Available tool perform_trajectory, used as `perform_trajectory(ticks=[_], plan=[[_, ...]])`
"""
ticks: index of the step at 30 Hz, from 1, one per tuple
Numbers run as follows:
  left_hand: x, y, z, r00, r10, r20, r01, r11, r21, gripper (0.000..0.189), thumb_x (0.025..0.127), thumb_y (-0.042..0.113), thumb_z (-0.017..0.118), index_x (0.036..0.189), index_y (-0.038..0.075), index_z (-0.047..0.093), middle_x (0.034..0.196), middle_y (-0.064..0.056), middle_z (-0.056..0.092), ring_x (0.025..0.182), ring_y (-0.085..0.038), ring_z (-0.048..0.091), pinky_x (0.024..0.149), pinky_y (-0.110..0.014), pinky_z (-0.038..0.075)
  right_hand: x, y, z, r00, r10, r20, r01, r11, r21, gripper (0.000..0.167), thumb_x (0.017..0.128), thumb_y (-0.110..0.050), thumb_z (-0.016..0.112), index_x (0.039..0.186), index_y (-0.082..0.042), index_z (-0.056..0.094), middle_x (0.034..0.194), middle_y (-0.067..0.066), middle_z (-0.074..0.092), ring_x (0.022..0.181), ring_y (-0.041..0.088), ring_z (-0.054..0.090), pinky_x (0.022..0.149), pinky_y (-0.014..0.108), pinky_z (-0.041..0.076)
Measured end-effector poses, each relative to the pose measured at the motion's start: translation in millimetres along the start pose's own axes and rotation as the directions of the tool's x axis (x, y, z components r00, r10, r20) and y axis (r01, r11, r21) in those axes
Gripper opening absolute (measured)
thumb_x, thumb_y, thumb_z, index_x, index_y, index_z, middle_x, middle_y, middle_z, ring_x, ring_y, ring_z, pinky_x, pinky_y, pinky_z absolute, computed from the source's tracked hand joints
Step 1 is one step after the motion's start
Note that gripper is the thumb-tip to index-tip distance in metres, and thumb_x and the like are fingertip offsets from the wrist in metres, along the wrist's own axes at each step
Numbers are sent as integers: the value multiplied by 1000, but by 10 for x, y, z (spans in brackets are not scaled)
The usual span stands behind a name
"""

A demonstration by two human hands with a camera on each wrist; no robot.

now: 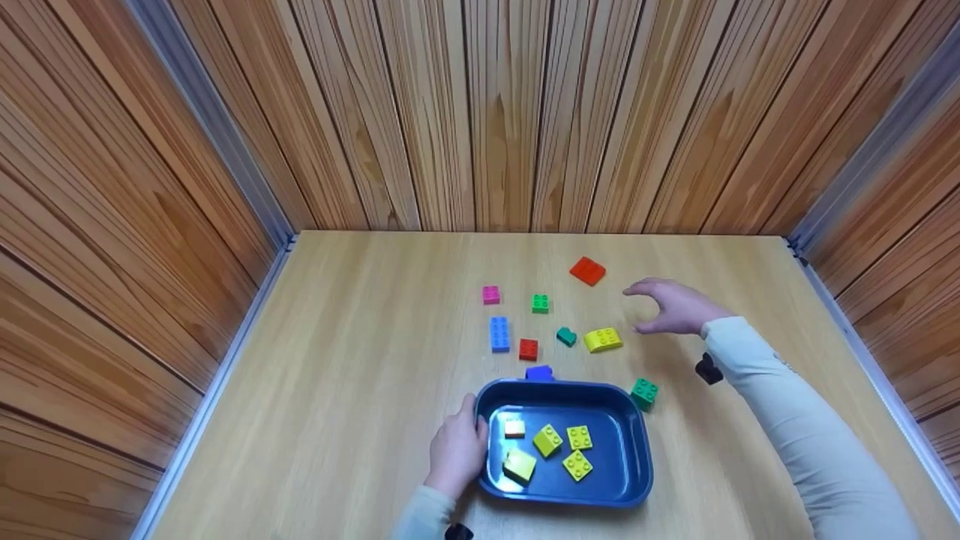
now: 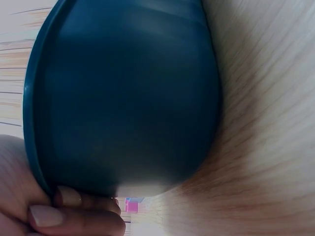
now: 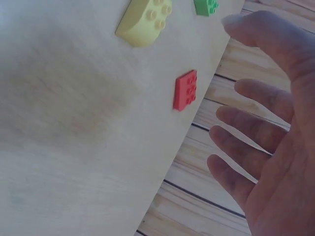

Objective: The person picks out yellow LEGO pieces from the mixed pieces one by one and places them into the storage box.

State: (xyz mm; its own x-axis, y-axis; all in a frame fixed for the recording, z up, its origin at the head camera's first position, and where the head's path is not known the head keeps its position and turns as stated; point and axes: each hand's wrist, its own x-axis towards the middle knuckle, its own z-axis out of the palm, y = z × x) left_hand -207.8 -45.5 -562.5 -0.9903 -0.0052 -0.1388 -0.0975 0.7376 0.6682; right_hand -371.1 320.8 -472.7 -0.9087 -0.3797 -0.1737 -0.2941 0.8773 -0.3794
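My left hand [image 1: 458,448] grips the left rim of a dark blue tray [image 1: 640,450]. In the left wrist view the fingertips [image 2: 47,216] sit at the edge of the tray wall [image 2: 128,98]. Several yellow building bricks lie inside, among them a square one [image 1: 577,465]. My right hand [image 1: 679,306] hovers above the table with thumb and fingers spread apart, holding nothing. Closest to it are a curved yellow brick [image 1: 603,340] and a flat red-orange brick [image 1: 587,271]. The right wrist view also shows that red brick [image 3: 185,90] and the curved yellow brick [image 3: 142,22].
Behind the tray lie a pink brick [image 1: 490,295], a light green brick [image 1: 540,304], a blue brick [image 1: 499,334], a red brick [image 1: 528,349] and a small teal brick [image 1: 566,337]. A purple-blue brick [image 1: 539,373] and a green brick [image 1: 644,393] sit against the tray's edge. Wooden walls enclose the table.
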Motion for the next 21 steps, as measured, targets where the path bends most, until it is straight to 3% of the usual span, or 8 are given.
perform_trajectory(ticks=[15,21], plan=[[2,-12,5,999,-34,34,34,999,-23,51,99,22,52,143,2,39,135,-18,53,120,-31,53,96,-45,46,120,40,107,999,17,32,-18,1000,14,67,78,-32,79,136,-15,52,141,15,47,127,39,42,98,61,37],[3,-4,-9,1000,17,0,-17,1000,9,47,98,20,53,139,0,45,123,-21,61,107,-32,62,89,-46,51,169,27,160,999,-11,40,11,1000,8,65,78,-27,79,135,-12,53,139,16,48,126,39,43,98,60,39]])
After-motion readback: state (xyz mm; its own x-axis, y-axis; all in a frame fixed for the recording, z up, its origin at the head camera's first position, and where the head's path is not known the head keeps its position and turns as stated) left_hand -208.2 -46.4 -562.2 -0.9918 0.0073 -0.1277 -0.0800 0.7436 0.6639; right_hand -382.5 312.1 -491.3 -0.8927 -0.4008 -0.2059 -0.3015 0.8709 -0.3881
